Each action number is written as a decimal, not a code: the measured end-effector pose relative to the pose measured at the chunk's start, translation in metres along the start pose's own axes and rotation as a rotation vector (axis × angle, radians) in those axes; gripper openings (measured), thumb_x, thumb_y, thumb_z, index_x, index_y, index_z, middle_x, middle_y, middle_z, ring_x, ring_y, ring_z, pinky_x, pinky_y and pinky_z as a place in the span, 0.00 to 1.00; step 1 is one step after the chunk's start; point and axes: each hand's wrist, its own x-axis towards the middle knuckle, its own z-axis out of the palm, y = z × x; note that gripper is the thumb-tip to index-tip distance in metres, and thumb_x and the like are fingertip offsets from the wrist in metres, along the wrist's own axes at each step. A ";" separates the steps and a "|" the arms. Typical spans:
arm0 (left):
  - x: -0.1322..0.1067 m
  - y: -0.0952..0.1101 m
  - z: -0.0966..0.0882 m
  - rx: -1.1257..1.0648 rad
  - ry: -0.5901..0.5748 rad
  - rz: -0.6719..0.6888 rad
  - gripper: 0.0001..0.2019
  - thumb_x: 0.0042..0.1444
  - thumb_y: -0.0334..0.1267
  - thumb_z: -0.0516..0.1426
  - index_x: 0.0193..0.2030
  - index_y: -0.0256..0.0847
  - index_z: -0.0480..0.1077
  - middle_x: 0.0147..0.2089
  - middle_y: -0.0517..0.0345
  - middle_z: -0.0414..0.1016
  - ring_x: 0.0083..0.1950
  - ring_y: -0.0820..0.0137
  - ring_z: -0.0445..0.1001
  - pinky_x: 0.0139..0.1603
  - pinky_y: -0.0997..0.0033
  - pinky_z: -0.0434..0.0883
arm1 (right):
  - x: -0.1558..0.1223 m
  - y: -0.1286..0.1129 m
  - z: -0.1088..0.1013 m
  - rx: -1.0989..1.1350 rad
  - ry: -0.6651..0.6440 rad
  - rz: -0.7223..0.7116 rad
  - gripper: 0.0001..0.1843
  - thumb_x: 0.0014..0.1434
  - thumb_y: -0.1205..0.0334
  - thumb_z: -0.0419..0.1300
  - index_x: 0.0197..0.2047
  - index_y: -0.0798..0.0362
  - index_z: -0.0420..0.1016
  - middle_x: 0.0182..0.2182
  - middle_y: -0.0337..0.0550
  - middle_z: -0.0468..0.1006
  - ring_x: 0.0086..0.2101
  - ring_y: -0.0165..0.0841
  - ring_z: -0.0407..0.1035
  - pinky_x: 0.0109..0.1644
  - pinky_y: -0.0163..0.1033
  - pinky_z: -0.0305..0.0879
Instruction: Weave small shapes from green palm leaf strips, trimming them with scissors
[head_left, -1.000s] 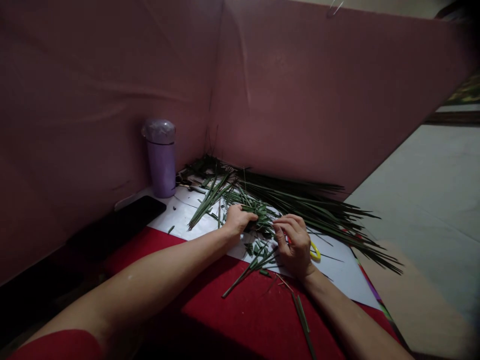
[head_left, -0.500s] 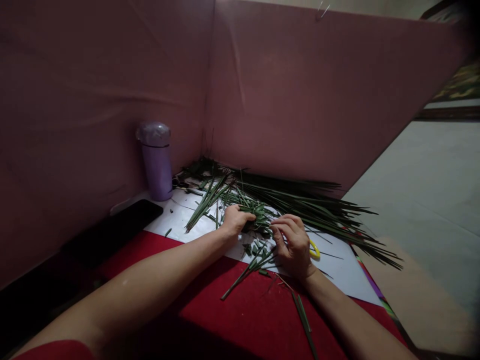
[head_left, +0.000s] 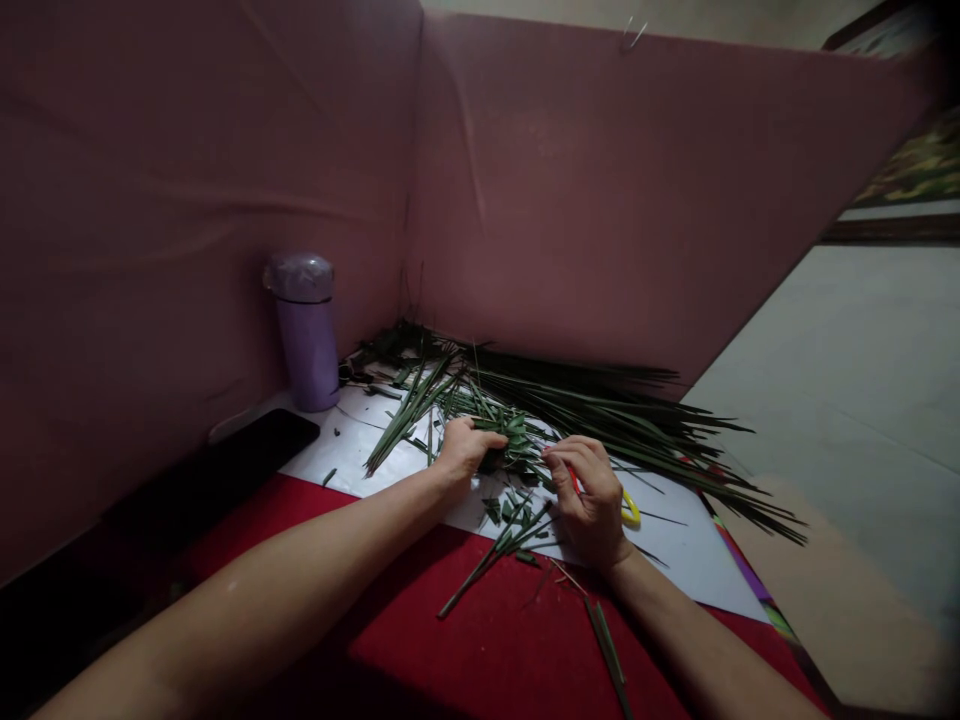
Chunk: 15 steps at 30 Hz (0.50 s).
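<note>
Green leaves [head_left: 517,437] stay gripped in the left hand [head_left: 463,450] — the right hand [head_left: 590,488] still beside them, its grip unclear.

Reaching from the near left with the bare left forearm [head_left: 315,560], curling the left hand [head_left: 463,452] with thumb [head_left: 492,440] extended rightward. Reaching from the near right with the right forearm [head_left: 697,630], angling the right hand [head_left: 591,498] toward the far left with fingers [head_left: 589,461] bent, just apart from the left.
</note>
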 end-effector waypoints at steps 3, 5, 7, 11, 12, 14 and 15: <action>0.000 0.001 -0.001 -0.010 -0.024 0.005 0.08 0.30 0.27 0.61 0.22 0.34 0.69 0.22 0.58 0.71 0.20 0.74 0.67 0.24 0.72 0.63 | 0.000 0.001 0.001 0.012 0.019 0.066 0.06 0.57 0.67 0.54 0.31 0.51 0.70 0.30 0.43 0.72 0.36 0.37 0.64 0.45 0.48 0.62; -0.001 0.002 -0.001 -0.014 -0.047 0.014 0.08 0.31 0.27 0.61 0.23 0.34 0.69 0.22 0.59 0.71 0.20 0.74 0.67 0.24 0.73 0.63 | 0.000 0.002 0.001 0.022 0.015 0.082 0.06 0.57 0.67 0.54 0.30 0.51 0.70 0.30 0.43 0.72 0.36 0.37 0.64 0.44 0.47 0.62; -0.003 0.003 -0.001 -0.036 -0.070 0.016 0.08 0.31 0.28 0.62 0.24 0.35 0.70 0.22 0.59 0.72 0.21 0.74 0.67 0.25 0.73 0.64 | 0.001 0.001 0.001 0.034 0.013 0.087 0.06 0.57 0.67 0.54 0.31 0.51 0.70 0.30 0.43 0.72 0.37 0.37 0.64 0.45 0.47 0.62; -0.005 0.006 0.000 -0.080 -0.077 -0.008 0.11 0.31 0.29 0.62 0.27 0.35 0.70 0.24 0.59 0.72 0.22 0.74 0.69 0.26 0.73 0.64 | 0.001 0.001 0.000 0.056 0.002 0.114 0.07 0.59 0.66 0.53 0.30 0.51 0.70 0.30 0.43 0.71 0.37 0.38 0.64 0.45 0.47 0.62; -0.006 0.007 0.000 -0.082 -0.076 -0.016 0.11 0.31 0.29 0.63 0.27 0.35 0.70 0.23 0.59 0.72 0.22 0.74 0.68 0.26 0.73 0.64 | 0.001 0.001 -0.001 0.060 -0.002 0.123 0.08 0.59 0.66 0.52 0.31 0.51 0.70 0.30 0.43 0.71 0.38 0.38 0.64 0.45 0.47 0.62; -0.006 0.007 0.001 -0.091 -0.087 -0.030 0.11 0.31 0.29 0.63 0.25 0.35 0.69 0.23 0.60 0.72 0.22 0.74 0.68 0.26 0.73 0.64 | 0.000 0.001 -0.001 0.072 0.000 0.138 0.10 0.60 0.65 0.50 0.32 0.51 0.71 0.30 0.43 0.71 0.38 0.38 0.65 0.44 0.47 0.62; -0.006 0.007 0.001 -0.099 -0.100 -0.033 0.11 0.30 0.29 0.63 0.25 0.35 0.69 0.22 0.60 0.71 0.21 0.75 0.68 0.25 0.73 0.64 | 0.000 0.001 -0.001 0.080 0.008 0.150 0.10 0.61 0.64 0.49 0.33 0.51 0.71 0.31 0.44 0.71 0.38 0.38 0.65 0.44 0.46 0.62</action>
